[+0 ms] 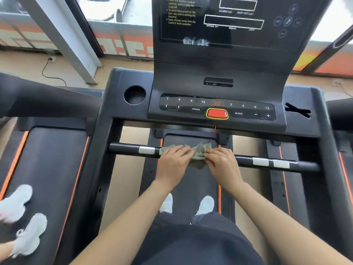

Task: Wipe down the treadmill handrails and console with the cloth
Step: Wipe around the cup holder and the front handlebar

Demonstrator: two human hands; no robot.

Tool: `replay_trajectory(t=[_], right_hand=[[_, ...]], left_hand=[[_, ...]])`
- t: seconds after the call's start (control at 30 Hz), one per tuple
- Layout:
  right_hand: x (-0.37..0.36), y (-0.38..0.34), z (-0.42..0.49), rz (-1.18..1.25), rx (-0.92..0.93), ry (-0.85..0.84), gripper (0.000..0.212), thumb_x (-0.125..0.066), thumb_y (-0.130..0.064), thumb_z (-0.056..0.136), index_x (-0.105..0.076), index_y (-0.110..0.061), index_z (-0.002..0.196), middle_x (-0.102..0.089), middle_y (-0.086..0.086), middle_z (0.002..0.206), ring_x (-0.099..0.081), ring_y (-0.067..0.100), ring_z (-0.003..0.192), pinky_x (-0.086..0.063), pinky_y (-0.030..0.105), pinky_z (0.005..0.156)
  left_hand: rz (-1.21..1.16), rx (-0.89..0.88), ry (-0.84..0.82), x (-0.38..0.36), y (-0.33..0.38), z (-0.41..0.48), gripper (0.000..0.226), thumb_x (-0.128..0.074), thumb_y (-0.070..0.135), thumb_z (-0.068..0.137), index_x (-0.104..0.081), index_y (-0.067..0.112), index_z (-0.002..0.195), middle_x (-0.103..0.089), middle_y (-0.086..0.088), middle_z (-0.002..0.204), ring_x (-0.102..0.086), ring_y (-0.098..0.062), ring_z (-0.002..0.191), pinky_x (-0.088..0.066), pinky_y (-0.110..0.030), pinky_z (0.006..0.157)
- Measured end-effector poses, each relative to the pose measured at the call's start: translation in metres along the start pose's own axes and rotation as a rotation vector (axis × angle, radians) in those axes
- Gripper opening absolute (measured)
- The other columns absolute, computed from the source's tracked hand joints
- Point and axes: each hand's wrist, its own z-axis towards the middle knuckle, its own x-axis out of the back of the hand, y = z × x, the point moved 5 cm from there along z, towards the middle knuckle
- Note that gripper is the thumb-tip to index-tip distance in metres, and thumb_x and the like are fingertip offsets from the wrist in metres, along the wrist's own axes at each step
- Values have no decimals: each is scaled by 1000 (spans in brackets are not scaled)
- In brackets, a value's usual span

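view: head, single | wide-angle | faces forward-down | close above handrail (126, 149) and console (217, 73)

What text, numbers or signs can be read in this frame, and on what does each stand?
"PROG": button strip, left of the red button.
"MODE": right of the red button.
"3 6 9 12": twice, along the strip's top row.
"-", "+": strip's right end.
"Keep children away from the treadmill while operation": yellow, upper display.
Other display lines and labels: too blurred to read.
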Motion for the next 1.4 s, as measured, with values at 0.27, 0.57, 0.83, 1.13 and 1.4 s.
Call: replay_trajectory(t=[0.27, 0.57, 0.83, 1.13, 1.4], right_hand=[[-23, -36, 40, 100, 123, -254, 17, -73, -15, 81, -70, -14, 97, -68, 5, 89, -61, 35, 82, -50, 42, 70], [-40, -108, 82, 588, -110, -410, 16, -69, -16, 85, -66, -31, 81, -68, -16, 76, -62, 11, 75, -52, 31, 73], [-33, -132, 127, 996, -299, -466, 25, -67, -8, 89, -73, -16, 111, -76, -3, 106, -71, 15, 102, -56, 36, 92], [-46, -126, 209, 79, 44, -116, 49, -77, -38, 80, -67, -18, 124, -63, -1, 130, -53, 25, 119, -47, 48, 96], [-76, -118, 252, -292, 81, -378, 89, -46, -71, 88, -29, -18, 157, -8, 3, 169, -3, 26, 155, -4, 47, 125]], left_hand=[[51, 380, 91, 39, -34, -24, 16, -71, 19, 90, -80, 24, 102, -76, 10, 109, -65, -22, 93, -56, -33, 66], [-1172, 1255, 58, 73, -57, -16, 23, -53, 4, 98, -73, 11, 106, -75, -7, 95, -71, -14, 81, -59, -34, 66], [-1065, 995, 46, 111, -120, 15, 11, -69, 2, 93, -77, 8, 97, -77, -13, 92, -74, -25, 85, -60, -45, 85], [-556, 653, 263, 141, -209, 97, 18, -70, 21, 94, -74, 24, 110, -71, 9, 109, -66, -6, 103, -53, -23, 90], [160, 123, -268, 63, -211, 126, 49, -33, 36, 102, -63, 15, 135, -63, -5, 139, -58, -24, 127, -45, -40, 102]])
